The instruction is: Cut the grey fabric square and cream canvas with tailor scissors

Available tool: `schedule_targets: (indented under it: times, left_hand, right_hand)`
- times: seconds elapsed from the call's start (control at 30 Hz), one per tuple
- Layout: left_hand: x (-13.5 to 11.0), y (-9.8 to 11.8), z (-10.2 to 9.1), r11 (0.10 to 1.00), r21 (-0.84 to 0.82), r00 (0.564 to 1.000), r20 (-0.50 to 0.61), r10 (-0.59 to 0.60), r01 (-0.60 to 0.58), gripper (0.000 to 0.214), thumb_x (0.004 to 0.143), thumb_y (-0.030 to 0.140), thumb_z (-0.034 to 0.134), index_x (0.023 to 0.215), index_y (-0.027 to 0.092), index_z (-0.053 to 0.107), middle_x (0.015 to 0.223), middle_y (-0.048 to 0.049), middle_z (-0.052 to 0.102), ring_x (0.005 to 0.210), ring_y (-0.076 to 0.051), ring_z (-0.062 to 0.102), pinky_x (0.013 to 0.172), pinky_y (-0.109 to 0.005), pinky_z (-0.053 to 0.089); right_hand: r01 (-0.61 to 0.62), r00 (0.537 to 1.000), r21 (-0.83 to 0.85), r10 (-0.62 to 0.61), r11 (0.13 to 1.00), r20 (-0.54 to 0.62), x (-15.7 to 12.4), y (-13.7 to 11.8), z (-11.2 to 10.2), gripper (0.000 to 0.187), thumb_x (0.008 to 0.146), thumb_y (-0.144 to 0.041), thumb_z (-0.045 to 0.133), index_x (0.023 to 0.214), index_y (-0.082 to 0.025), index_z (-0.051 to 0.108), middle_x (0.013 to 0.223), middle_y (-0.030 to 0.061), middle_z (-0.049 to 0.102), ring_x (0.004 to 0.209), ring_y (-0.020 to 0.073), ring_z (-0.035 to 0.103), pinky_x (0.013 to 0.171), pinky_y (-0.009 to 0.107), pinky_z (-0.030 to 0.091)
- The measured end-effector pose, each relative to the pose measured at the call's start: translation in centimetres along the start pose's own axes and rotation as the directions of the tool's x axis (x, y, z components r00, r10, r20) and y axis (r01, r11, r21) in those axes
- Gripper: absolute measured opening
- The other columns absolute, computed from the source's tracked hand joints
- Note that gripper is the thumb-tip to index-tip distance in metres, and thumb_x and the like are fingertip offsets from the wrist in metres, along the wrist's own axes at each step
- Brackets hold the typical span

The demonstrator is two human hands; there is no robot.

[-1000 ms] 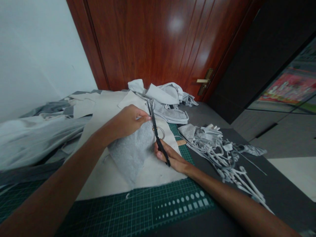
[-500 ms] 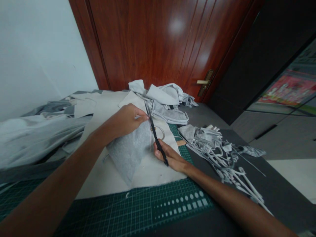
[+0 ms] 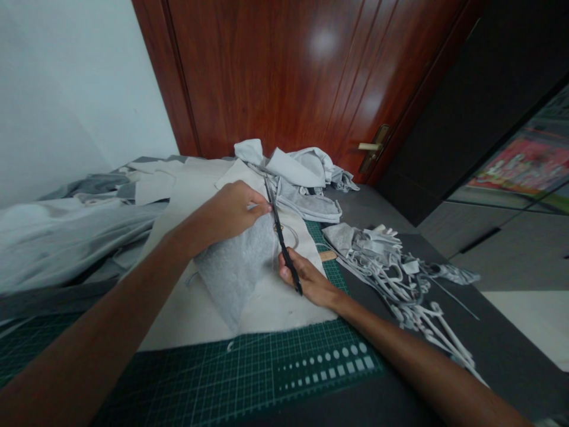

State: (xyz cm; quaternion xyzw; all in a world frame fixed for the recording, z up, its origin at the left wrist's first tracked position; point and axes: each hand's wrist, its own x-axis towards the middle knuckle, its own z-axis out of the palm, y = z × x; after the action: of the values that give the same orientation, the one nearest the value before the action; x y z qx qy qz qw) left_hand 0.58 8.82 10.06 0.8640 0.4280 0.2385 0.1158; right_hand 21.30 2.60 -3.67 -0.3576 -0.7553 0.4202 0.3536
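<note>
A tangle of cut pale-grey fabric strips (image 3: 386, 267) lies on the dark counter (image 3: 511, 385), while a crumpled heap of pale cloth (image 3: 293, 178) sits before a reddish-brown wooden door (image 3: 275, 71) with a brass lever handle (image 3: 371, 147), beside a white wall (image 3: 66, 89).

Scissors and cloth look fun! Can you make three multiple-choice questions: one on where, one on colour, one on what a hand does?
1. Where are the pale strips? A. right of the green cutting mat B. on the door handle C. on the wall
2. What colour are the scissors in the right hand? A. red B. black C. yellow
3. What is the left hand doing? A. turning the door handle B. lying on the mat C. pinching grey cloth

1 A: they lie beside it. 2 B: they look black. 3 C: fingers grip it.
</note>
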Motion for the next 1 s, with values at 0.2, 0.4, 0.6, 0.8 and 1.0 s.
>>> schedule_targets:
  times: [0.2, 0.4, 0.6, 0.8, 1.0]
  left_hand:
    - [0.0, 0.0, 0.2, 1.0, -0.013, 1.0, 0.001, 0.005, -0.005, 0.029, 0.086, 0.031, 0.055, 0.079, 0.016, 0.079, 0.078, -0.0081, 0.077, 0.071, -0.019, 0.063, 0.069, -0.029, 0.044]
    - [-0.1, 0.0, 0.5, 0.998, -0.056, 1.0, 0.008, 0.014, -0.014, 0.031, 0.088, 0.032, 0.054, 0.082, 0.016, 0.08, 0.086, -0.0103, 0.079, 0.075, -0.02, 0.066, 0.072, -0.03, 0.046]
    - [-0.1, 0.0, 0.5, 1.0, -0.03, 1.0, 0.02, 0.007, -0.006, 0.031, 0.088, 0.033, 0.053, 0.083, 0.016, 0.08, 0.085, -0.0097, 0.079, 0.074, -0.021, 0.066, 0.072, -0.031, 0.046]
    - [0.0, -0.4, 0.3, 1.0, -0.013, 1.0, -0.001, -0.01, 0.01, 0.028, 0.087, 0.033, 0.057, 0.082, 0.018, 0.08, 0.077, -0.007, 0.077, 0.069, -0.019, 0.063, 0.072, -0.031, 0.044]
    - [0.1, -0.3, 0.2, 0.999, 0.035, 1.0, 0.021, -0.022, 0.021, 0.033, 0.088, 0.033, 0.053, 0.085, 0.014, 0.081, 0.082, -0.0103, 0.078, 0.071, -0.019, 0.065, 0.071, -0.03, 0.044]
  right_hand:
    - [0.028, 0.999, 0.011, -0.028, 1.0, -0.016, 0.3, 0.7, 0.1, 0.045, 0.096, -0.068, 0.048, 0.09, -0.023, 0.044, 0.08, -0.003, 0.045, 0.072, 0.0154, 0.045, 0.065, 0.029, 0.038]
    - [0.003, 1.0, 0.115, -0.006, 0.993, 0.028, 0.5, 0.7, -0.2, 0.054, 0.091, -0.078, 0.047, 0.088, -0.024, 0.042, 0.074, -0.0043, 0.042, 0.065, 0.0141, 0.039, 0.059, 0.028, 0.033]
    - [0.018, 0.997, 0.048, -0.022, 0.999, 0.072, 0.2, 0.5, -0.7, 0.06, 0.09, -0.083, 0.04, 0.093, -0.024, 0.044, 0.082, -0.0009, 0.045, 0.076, 0.0174, 0.045, 0.066, 0.03, 0.04]
    - [0.008, 0.997, 0.048, -0.011, 0.999, 0.071, 0.0, -0.4, -0.5, 0.056, 0.092, -0.08, 0.041, 0.095, -0.024, 0.043, 0.086, -0.0005, 0.044, 0.078, 0.0176, 0.044, 0.069, 0.03, 0.039]
    - [0.027, 0.996, 0.036, -0.029, 0.999, 0.083, 0.0, -1.0, -0.6, 0.055, 0.093, -0.078, 0.041, 0.093, -0.024, 0.042, 0.087, -0.0009, 0.043, 0.079, 0.0173, 0.043, 0.072, 0.031, 0.039]
